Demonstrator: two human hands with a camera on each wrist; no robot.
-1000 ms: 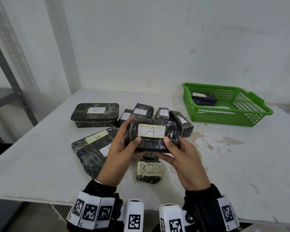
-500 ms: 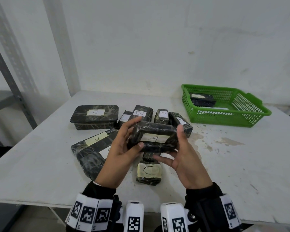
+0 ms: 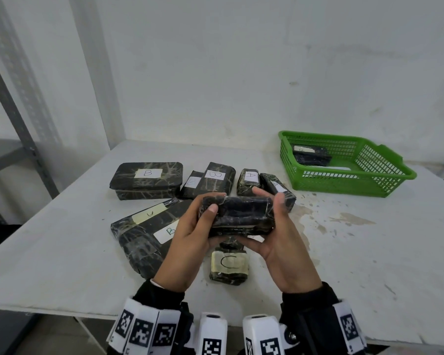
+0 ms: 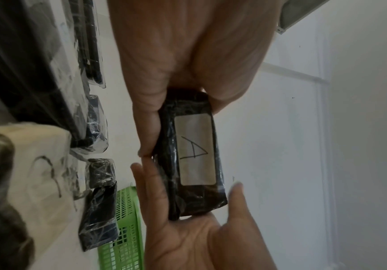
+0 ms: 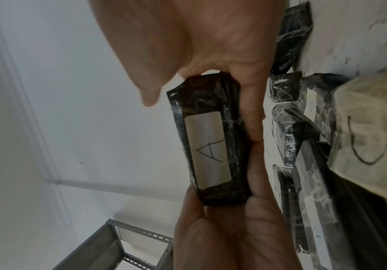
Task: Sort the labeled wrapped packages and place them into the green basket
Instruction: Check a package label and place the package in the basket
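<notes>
While most of the wrapped packages sit out on the white table (image 3: 344, 252), the green basket (image 3: 385, 184) at the far right already has one dark wrapped package (image 3: 310, 155) inside, lying toward its back left corner with a pale label on top that's too small to read. There's something flat and white on the basket floor too, can't tell what.

Both hands are raised above the table, holding the A package (image 3: 237, 218) between them, well left of the basket. The left hand (image 3: 190, 242) grips its left end, thumb on the near face and fingers curled round the back. The right hand (image 3: 280, 242) holds the right end the same way, thumb up along the side. From the head view the label's turned away, but both wrist views show the "A" (image 4: 193, 148) plainly. Right under the hands sits the C package (image 3: 228, 265), with the B ones further back.
</notes>
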